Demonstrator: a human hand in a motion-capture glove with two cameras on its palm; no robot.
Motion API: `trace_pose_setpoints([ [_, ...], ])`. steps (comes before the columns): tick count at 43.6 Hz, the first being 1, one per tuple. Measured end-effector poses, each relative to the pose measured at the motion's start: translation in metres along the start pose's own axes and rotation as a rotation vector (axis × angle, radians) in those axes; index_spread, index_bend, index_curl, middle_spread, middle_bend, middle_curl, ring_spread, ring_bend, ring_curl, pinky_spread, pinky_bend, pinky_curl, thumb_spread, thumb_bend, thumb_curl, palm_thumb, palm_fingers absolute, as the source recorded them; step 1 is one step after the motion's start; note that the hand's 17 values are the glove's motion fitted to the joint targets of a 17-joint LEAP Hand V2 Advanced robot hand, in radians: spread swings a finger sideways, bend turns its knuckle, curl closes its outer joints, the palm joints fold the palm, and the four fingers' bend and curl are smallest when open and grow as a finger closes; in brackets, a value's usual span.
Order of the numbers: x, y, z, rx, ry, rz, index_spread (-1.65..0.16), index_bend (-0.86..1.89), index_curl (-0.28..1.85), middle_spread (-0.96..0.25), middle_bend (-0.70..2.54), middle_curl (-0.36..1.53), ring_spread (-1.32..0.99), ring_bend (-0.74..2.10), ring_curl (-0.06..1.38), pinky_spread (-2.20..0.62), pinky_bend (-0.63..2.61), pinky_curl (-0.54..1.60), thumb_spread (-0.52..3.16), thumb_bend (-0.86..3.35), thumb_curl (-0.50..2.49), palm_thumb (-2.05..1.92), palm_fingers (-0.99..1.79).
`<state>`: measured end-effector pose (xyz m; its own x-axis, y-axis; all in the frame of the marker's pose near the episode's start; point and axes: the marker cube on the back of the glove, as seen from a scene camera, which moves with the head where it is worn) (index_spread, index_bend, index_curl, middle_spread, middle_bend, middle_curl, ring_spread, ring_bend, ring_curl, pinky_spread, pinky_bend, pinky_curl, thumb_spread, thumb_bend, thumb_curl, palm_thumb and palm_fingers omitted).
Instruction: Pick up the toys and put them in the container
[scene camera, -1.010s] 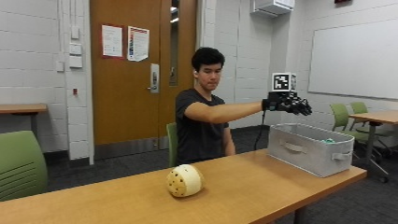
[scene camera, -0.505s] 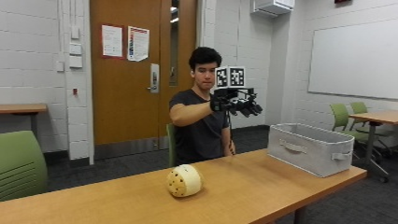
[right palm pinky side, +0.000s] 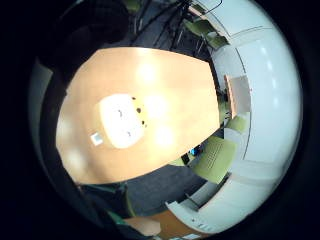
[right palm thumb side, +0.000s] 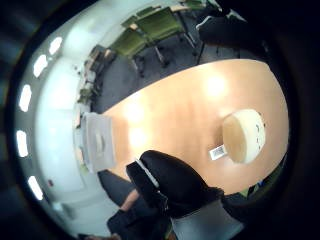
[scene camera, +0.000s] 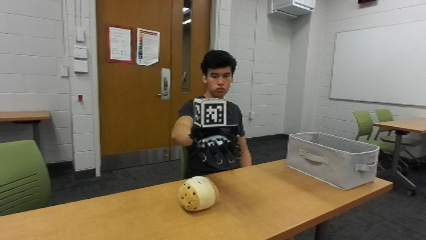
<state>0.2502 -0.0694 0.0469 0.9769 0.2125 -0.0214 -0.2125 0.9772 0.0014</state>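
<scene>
A cream, dome-shaped plush toy (scene camera: 198, 193) with small dark dots lies on the wooden table (scene camera: 279, 200), left of centre. My gloved right hand (scene camera: 216, 147) hangs in the air just above and behind it, palm down, fingers loosely spread and holding nothing. The grey fabric container (scene camera: 336, 160) stands at the table's right end, well apart from the hand. Both palm views look down on the toy (right palm pinky side: 122, 121) (right palm thumb side: 243, 136) lying on the table. The thumb side view also shows the container (right palm thumb side: 98, 141) and my gloved fingers (right palm thumb side: 170, 185).
A white tag (right palm pinky side: 96, 139) sticks out beside the toy. Green chairs (scene camera: 23, 175) (scene camera: 373, 127) stand on the floor left and right of the table. A second table (scene camera: 403, 125) stands at the far right, beyond the container. Bare tabletop lies between toy and container.
My hand has travelled from above the container leftward across the table and now hangs lower, over the toy. The toy and the container have stayed where they were.
</scene>
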Motion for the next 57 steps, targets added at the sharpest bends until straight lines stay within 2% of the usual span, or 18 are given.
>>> trace_pose_setpoints([
  [11,0.035,-0.006,0.069,-0.117,0.008,0.034,-0.43,0.23,0.49,-0.27,0.29,0.46,-0.29,0.55,0.27,-0.03,0.77,0.29,0.96,-0.09,0.19,-0.11,0.15],
  [35,0.061,0.003,0.139,-0.222,0.003,0.028,-0.43,0.19,0.48,-0.24,0.21,0.44,-0.23,0.35,0.22,-0.01,0.87,0.33,1.0,-0.04,0.2,-0.03,0.17],
  [39,0.063,0.004,0.141,-0.219,0.006,0.028,-0.44,0.16,0.46,-0.24,0.21,0.44,-0.27,0.49,0.25,-0.06,0.87,0.32,1.05,0.0,0.22,0.03,0.34],
  [40,0.062,0.005,0.141,-0.215,0.007,0.028,-0.44,0.16,0.46,-0.24,0.19,0.43,-0.26,0.46,0.23,-0.06,0.87,0.33,1.04,-0.02,0.22,0.01,0.29],
  [47,0.058,0.007,0.142,-0.165,-0.014,0.016,-0.45,0.16,0.45,-0.3,0.33,0.47,-0.38,0.71,0.31,-0.19,0.78,0.3,1.17,0.07,0.27,0.19,0.65],
  [48,0.057,0.006,0.142,-0.16,-0.015,0.012,-0.45,0.16,0.45,-0.3,0.33,0.47,-0.39,0.71,0.31,-0.2,0.76,0.29,1.18,0.07,0.28,0.19,0.63],
  [49,0.057,0.005,0.141,-0.155,-0.014,0.007,-0.44,0.13,0.44,-0.32,0.38,0.5,-0.41,0.82,0.35,-0.25,0.78,0.31,1.2,0.11,0.3,0.27,0.79],
  [51,0.055,0.004,0.141,-0.144,-0.005,-0.002,-0.44,0.1,0.41,-0.34,0.4,0.5,-0.43,0.86,0.36,-0.28,0.78,0.3,1.21,0.13,0.32,0.31,0.83],
  [57,0.048,0.002,0.144,-0.152,0.054,-0.036,-0.43,0.14,0.41,-0.4,0.51,0.56,-0.46,0.99,0.43,-0.37,0.82,0.33,1.06,0.21,0.44,0.54,1.02],
])
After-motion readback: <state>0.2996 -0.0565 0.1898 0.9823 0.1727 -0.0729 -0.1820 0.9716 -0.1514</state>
